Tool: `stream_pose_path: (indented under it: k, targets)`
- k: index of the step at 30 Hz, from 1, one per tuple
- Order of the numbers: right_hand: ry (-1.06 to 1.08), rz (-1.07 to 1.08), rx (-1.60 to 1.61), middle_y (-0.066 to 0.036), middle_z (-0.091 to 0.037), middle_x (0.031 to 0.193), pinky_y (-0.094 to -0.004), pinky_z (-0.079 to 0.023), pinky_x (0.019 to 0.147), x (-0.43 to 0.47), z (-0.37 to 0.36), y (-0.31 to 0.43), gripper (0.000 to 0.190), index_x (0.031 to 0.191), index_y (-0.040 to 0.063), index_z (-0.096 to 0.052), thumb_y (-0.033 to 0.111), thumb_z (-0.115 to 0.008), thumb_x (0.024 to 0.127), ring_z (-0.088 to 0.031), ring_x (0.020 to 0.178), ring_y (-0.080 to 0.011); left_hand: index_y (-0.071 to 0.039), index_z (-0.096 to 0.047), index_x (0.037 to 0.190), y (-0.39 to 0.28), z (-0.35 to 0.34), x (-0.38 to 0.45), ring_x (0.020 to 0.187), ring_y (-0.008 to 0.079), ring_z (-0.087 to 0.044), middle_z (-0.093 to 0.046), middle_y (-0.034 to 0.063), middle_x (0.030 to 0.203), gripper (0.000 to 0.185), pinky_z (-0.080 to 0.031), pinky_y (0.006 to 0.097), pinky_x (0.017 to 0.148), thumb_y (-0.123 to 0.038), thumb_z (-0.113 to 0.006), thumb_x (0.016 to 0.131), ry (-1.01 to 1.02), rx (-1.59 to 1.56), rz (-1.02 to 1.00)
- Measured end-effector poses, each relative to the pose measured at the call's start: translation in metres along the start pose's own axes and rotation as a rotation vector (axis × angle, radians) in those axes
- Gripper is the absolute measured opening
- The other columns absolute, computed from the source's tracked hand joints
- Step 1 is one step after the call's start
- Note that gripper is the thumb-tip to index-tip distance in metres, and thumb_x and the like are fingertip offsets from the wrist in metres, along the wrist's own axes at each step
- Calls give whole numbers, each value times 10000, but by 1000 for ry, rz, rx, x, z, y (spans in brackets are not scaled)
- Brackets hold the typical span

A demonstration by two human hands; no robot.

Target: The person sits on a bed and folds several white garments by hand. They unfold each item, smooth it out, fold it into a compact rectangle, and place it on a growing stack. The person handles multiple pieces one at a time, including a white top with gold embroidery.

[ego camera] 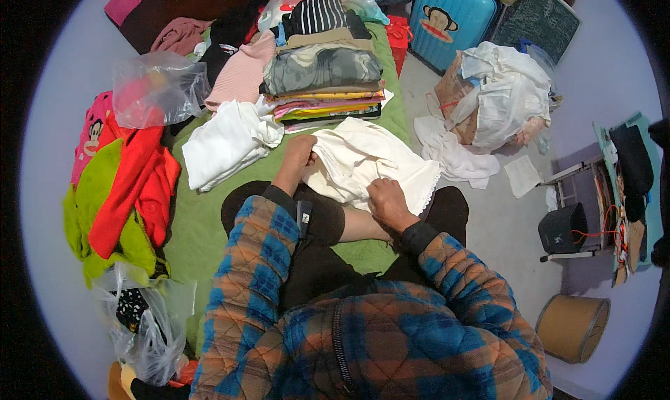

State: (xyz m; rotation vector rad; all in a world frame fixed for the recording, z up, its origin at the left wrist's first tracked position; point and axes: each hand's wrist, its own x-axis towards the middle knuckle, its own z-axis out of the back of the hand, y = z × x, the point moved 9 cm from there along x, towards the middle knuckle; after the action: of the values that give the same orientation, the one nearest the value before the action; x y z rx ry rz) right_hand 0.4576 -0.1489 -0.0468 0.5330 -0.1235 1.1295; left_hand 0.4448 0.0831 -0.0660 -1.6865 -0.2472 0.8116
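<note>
A cream cloth garment [366, 159] with a scalloped edge at its right lies bunched over my crossed legs and the green bed cover. My left hand [301, 159] is closed on its left edge. My right hand [387, 198] grips its near edge, fingers curled into the fabric. Left of it lies a folded white garment [225, 146]. Just beyond stands a stack of folded clothes [327, 107], with a grey patterned garment [324, 70] near the top and a striped black one [316, 15] behind. A pink ribbed garment [243, 73] leans beside the stack.
Red [152, 190] and lime-green clothes [104, 206] lie along the left, near clear plastic bags [157, 86]. Beyond the bed's right edge, a box heaped with white clothes [507, 91] stands on the floor near a blue suitcase [450, 18]. A brown cylindrical bin [573, 326] is at lower right.
</note>
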Motion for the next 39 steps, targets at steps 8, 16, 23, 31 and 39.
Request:
stream_pose_path:
  k: [8, 16, 23, 31, 39]
  targets:
    - [-239, -450, 566, -228, -580, 708, -388, -461, 599, 2, 49, -70, 210, 1032, 24, -549, 120, -496, 853, -602, 661, -337, -46, -498, 769, -33, 14, -28, 461, 115, -470, -529, 54, 664, 118, -330, 233, 377, -136, -513, 843, -33, -377, -31]
    - [-224, -262, 638, -107, -594, 722, -321, -446, 633, 53, 159, -70, 231, 994, 6, -595, 206, -518, 907, -531, 669, -151, 0, -544, 889, -121, 7, -57, 526, 94, -505, -582, 54, 718, 145, -362, 206, 413, -141, -520, 866, 76, -419, -232]
    - [-103, -49, 282, -77, -606, 740, -301, -450, 668, 105, 281, -47, 249, 930, 6, -634, 233, -653, 829, -525, 693, -125, -38, -533, 812, -223, 3, -87, 523, 84, -500, -503, 15, 670, 124, -331, 188, 398, -154, -565, 839, 75, -302, -472]
    - [-251, 101, -135, -76, -630, 813, -282, -484, 747, 151, 425, -10, 149, 941, 7, -618, 20, -618, 792, -572, 766, -141, -23, -617, 840, -334, -4, -145, 747, 64, -513, -610, 1, 831, 165, -404, 201, 692, -174, -620, 772, -106, -60, -955]
    - [-449, 130, -140, -44, -618, 755, -258, -485, 665, 154, 499, 14, 141, 909, 61, -643, 186, -582, 884, -562, 719, -104, -46, -558, 818, -409, -21, -204, 683, 80, -484, -545, 8, 738, 238, -430, 241, 642, -281, -555, 852, -110, 197, -1233]
